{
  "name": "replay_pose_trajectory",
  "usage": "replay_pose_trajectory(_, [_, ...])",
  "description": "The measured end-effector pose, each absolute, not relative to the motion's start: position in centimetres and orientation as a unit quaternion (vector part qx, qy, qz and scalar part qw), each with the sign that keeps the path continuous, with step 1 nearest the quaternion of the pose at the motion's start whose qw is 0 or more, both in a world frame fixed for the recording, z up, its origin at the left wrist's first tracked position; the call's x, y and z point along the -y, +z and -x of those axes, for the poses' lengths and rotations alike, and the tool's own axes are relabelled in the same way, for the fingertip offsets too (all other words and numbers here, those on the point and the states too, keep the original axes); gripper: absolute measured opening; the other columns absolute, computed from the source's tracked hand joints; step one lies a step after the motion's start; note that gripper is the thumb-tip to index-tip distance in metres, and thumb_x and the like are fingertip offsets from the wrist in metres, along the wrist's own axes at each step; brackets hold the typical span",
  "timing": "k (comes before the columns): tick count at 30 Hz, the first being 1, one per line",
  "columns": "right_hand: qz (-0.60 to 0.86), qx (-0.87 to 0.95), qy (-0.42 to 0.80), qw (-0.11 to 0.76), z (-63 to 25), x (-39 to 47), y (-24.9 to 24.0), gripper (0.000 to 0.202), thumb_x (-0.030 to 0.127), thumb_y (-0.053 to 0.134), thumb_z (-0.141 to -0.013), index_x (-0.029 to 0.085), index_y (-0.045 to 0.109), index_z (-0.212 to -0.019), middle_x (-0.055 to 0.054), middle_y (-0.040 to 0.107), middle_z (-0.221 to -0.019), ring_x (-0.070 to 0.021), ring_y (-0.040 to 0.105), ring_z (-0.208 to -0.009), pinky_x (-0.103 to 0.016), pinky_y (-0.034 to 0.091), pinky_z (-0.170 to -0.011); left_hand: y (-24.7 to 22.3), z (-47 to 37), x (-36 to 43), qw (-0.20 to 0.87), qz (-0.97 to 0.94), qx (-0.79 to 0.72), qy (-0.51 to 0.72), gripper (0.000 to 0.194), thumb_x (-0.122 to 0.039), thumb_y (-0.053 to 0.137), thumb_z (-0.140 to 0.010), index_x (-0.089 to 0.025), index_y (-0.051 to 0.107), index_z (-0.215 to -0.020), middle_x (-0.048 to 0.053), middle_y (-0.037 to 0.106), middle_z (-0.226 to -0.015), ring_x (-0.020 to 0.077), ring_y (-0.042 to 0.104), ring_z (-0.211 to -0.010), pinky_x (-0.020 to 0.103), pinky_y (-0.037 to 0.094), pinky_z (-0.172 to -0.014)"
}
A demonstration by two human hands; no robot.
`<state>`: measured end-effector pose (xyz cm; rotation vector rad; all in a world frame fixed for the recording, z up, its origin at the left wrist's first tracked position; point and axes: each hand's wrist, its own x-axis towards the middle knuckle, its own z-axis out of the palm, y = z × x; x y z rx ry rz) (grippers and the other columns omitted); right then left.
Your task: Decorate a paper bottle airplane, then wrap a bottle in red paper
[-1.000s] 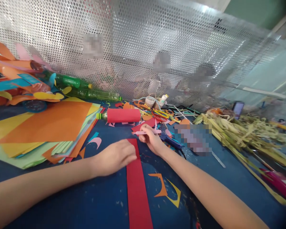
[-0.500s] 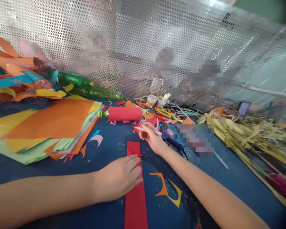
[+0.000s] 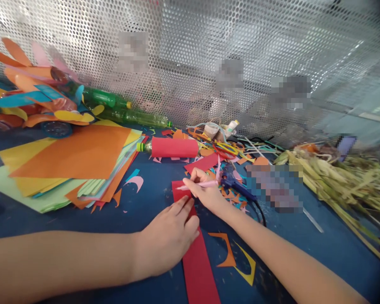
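Observation:
A long red paper strip (image 3: 199,261) runs from the bottom edge up to the middle of the blue table. My left hand (image 3: 169,236) lies on it with the fingers stretched out, pressing near its upper part. My right hand (image 3: 207,192) grips a pink pen (image 3: 205,184), whose tip is over the strip's upper end. Whether the tip touches the paper I cannot tell. Just beyond is a bottle wrapped in red paper (image 3: 175,147), lying on its side with a green cap. A blue glue gun (image 3: 239,185) lies right of my right hand.
Stacked coloured paper (image 3: 72,154) lies at left, below a paper-and-bottle model (image 3: 34,101). Green bottles (image 3: 139,117) rest by the perforated metal screen (image 3: 190,46). Paper scraps (image 3: 229,253) and dried husks (image 3: 323,185) are on the right.
My right hand has brought the pen down over the strip's upper end. My left hand has moved up the strip, which now lies at a slant. The view has shifted slightly.

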<state>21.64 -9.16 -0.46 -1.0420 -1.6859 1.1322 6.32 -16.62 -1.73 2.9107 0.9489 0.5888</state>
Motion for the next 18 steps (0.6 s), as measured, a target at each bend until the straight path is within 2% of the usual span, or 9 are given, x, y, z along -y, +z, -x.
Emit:
replay_pose_trajectory(9, [0.424, 0.689, 0.440, 0.389, -21.50, 8.82, -1.22, 0.029, 0.033, 0.057, -0.084, 0.022, 0.039, -0.064, 0.009, 0.040, -0.047, -0.0085, 0.035, -0.043, -0.023, 0.029, -0.045, -2.31, -6.30, 16.58, 0.018, -0.935, -0.309, 0.172, 0.019, -0.024, 0.038, -0.094, -0.013, 0.053, -0.094, 0.024, 0.054, -0.126, 0.0360, 0.043, -0.126, 0.048, 0.048, -0.091])
replay_pose_trajectory(18, [0.417, 0.699, 0.443, 0.375, -21.43, 9.07, -0.97, 0.029, 0.035, 0.056, -0.084, 0.022, 0.040, -0.065, 0.008, 0.043, -0.049, -0.0090, 0.037, -0.046, -0.023, 0.030, -0.047, -1.82, -6.41, 16.52, -0.026, -0.938, -0.309, 0.158, 0.017, -0.025, 0.040, -0.093, -0.013, 0.053, -0.091, 0.025, 0.054, -0.126, 0.0367, 0.048, -0.121, 0.046, 0.050, -0.088])
